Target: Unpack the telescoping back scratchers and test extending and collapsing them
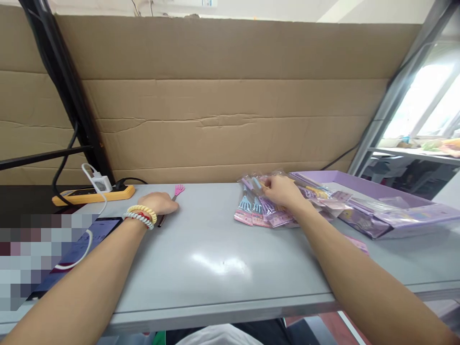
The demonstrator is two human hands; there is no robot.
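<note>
On the left of the grey table, my left hand point(158, 203) is closed over the shaft of a back scratcher with a pink hand-shaped head point(178, 190). The head sticks out beyond my fingers and the dark handle end shows below them. Farther right, my right hand point(282, 190) pinches at the top of a pile of bagged back scratchers point(257, 206). Blue and purple heads show through the clear bags, which carry pink cards at one end. My right fingertips are partly hidden among the bags.
A purple box point(381, 191) with more packets stands right of the pile, and another pink packet point(358, 245) lies near my right forearm. A yellow power strip point(93, 195) with a white charger and a phone point(77, 254) with its cable lie left. Cardboard point(230, 100) walls the back.
</note>
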